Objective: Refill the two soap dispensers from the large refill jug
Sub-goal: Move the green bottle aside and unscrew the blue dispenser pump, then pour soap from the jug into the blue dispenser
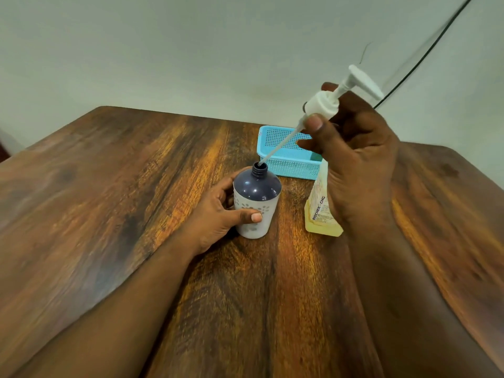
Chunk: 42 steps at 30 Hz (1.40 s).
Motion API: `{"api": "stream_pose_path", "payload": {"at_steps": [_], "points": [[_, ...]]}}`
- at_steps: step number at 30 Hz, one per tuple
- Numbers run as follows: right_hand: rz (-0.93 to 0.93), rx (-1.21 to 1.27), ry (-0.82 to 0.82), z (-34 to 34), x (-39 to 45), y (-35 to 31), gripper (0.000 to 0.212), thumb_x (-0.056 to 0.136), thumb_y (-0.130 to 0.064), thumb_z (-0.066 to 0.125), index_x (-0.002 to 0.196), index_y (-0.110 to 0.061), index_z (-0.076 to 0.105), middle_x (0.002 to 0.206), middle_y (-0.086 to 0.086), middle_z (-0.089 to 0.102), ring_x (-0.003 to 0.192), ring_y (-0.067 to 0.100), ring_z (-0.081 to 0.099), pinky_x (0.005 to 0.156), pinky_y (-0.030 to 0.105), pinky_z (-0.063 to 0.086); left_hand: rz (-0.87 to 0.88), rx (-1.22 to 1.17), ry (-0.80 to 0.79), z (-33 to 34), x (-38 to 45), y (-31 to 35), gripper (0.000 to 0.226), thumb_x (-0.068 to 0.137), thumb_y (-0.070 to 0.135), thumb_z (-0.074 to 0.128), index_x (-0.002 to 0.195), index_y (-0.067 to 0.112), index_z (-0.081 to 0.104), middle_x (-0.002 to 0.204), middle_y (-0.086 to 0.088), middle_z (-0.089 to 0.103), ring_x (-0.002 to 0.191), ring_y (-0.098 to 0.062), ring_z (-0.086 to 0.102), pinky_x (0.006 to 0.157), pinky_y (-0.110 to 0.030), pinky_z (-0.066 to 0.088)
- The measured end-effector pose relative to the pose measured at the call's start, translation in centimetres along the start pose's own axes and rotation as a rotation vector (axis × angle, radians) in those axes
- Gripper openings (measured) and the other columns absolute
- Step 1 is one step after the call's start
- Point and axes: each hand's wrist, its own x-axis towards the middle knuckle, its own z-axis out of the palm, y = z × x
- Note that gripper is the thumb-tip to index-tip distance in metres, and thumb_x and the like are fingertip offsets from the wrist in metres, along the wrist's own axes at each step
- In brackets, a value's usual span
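left hand [218, 211] wrapped round dispenser [256, 203]: upright on wooden table [109, 214], dark navy dome top, white lower body with grey dots, neck open. right hand [354, 159] pinches white pump [327, 102], tilted, tube tip at neck. yellowish bottle [319, 211] beside, partly hidden. blue basket [286, 156] behind.

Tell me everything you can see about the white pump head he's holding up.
The pump head is white, seemingly plastic, with a flat spout on a raised stem, a ribbed screw collar and a long translucent dip tube. It is off its bottle and tilted, spout up to the right. The right hand pinches it at the collar, thumb in front. The tube's lower end sits at the open neck of the dark-topped dispenser bottle, which the left hand steadies upright on the wooden table.
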Motion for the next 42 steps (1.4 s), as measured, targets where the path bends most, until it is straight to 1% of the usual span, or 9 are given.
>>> {"api": "stream_pose_path", "payload": {"at_steps": [6, 9, 13, 17, 23, 28, 33, 37, 42], "points": [[-0.114, 0.007, 0.005, -2.1, 0.0, 0.4, 0.036, 0.079, -0.002, 0.074, 0.111, -0.014, 0.064, 0.105, 0.001, 0.071, 0.104, 0.020, 0.068, 0.087, 0.039, 0.057, 0.000, 0.022, 0.012, 0.0, -0.1, 0.1, 0.078, 0.060, 0.003, 0.079, 0.128, 0.031, 0.055, 0.114, 0.013, 0.072, 0.110, -0.005, 0.066, 0.087, -0.021, 0.055], [-0.172, -0.306, -0.166, -4.1, -1.7, 2.6, 0.038, 0.079, -0.003, 0.074, 0.113, -0.016, 0.061, 0.110, -0.004, 0.065, 0.107, 0.005, 0.062, 0.083, 0.015, 0.052, -0.007, 0.027, 0.012, 0.1, -0.1, 0.1, 0.076, 0.060, 0.004, 0.079, 0.126, 0.034, 0.055, 0.110, 0.016, 0.073, 0.107, -0.003, 0.067, 0.086, -0.021, 0.055], [-0.220, -0.709, -0.467, -6.3, -4.6, 6.5, 0.041, 0.079, -0.004, 0.072, 0.116, -0.019, 0.063, 0.121, -0.012, 0.060, 0.114, -0.001, 0.054, 0.097, 0.017, 0.045, -0.009, 0.026, 0.023, 0.0, -0.1, 0.0, 0.075, 0.061, 0.005, 0.079, 0.125, 0.034, 0.055, 0.113, 0.015, 0.073, 0.111, -0.005, 0.066, 0.087, -0.022, 0.055], [-0.112, -0.911, -0.665, -6.7, -5.6, 7.7, 0.048, 0.083, 0.000, 0.066, 0.125, -0.023, 0.060, 0.135, -0.015, 0.050, 0.121, -0.013, 0.032, 0.092, -0.004, 0.027, -0.007, 0.017, 0.034, 0.1, -0.1, -0.2, 0.074, 0.061, 0.006, 0.080, 0.127, 0.030, 0.056, 0.117, 0.009, 0.072, 0.116, -0.012, 0.065, 0.089, -0.024, 0.055], [-0.166, -1.011, -0.867, -6.0, -6.1, 8.6, 0.045, 0.089, 0.000, 0.057, 0.130, -0.019, 0.055, 0.141, 0.000, 0.046, 0.127, 0.015, 0.046, 0.098, 0.032, 0.047, -0.015, 0.014, 0.030, 0.4, -0.4, 0.1, 0.072, 0.063, 0.002, 0.077, 0.125, 0.031, 0.055, 0.109, 0.017, 0.073, 0.105, 0.000, 0.067, 0.081, -0.018, 0.055], [-0.211, -1.069, -0.940, -6.1, -6.3, 8.6, 0.049, 0.089, -0.002, 0.058, 0.133, -0.023, 0.052, 0.142, 0.003, 0.040, 0.128, 0.016, 0.041, 0.099, 0.029, 0.046, -0.018, 0.009, 0.036, 0.5, -0.5, 0.2, 0.072, 0.062, 0.003, 0.077, 0.124, 0.032, 0.056, 0.108, 0.018, 0.074, 0.104, 0.000, 0.067, 0.080, -0.018, 0.055], [-0.278, -1.077, -0.777, -6.6, -6.5, 7.4, 0.046, 0.085, -0.001, 0.064, 0.126, -0.021, 0.060, 0.131, 0.006, 0.052, 0.122, 0.019, 0.047, 0.093, 0.024, 0.037, -0.034, 0.016, 0.037, 0.0, -0.5, -0.1, 0.075, 0.060, 0.009, 0.081, 0.126, 0.033, 0.056, 0.116, 0.013, 0.071, 0.112, -0.006, 0.065, 0.086, -0.022, 0.056], [-0.388, -0.979, -0.373, -8.5, -6.2, 6.3, 0.018, 0.083, -0.010, 0.068, 0.101, -0.009, 0.069, 0.099, 0.009, 0.061, 0.092, 0.018, 0.058, 0.074, 0.025, 0.052, -0.026, 0.016, 0.022, 0.2, -0.4, 0.1, 0.070, 0.062, 0.006, 0.077, 0.122, 0.034, 0.055, 0.108, 0.020, 0.073, 0.104, 0.002, 0.067, 0.080, -0.017, 0.056], [-0.014, -0.708, 0.128, -10.8, -5.8, 6.8, 0.027, 0.080, -0.041, 0.070, 0.093, -0.031, 0.048, 0.100, -0.002, 0.055, 0.085, 0.003, 0.057, 0.064, 0.019, 0.053, -0.026, 0.033, 0.021, 0.3, -0.5, 0.2, 0.070, 0.063, 0.008, 0.078, 0.123, 0.037, 0.055, 0.111, 0.021, 0.072, 0.105, 0.003, 0.066, 0.084, -0.017, 0.055]]}}
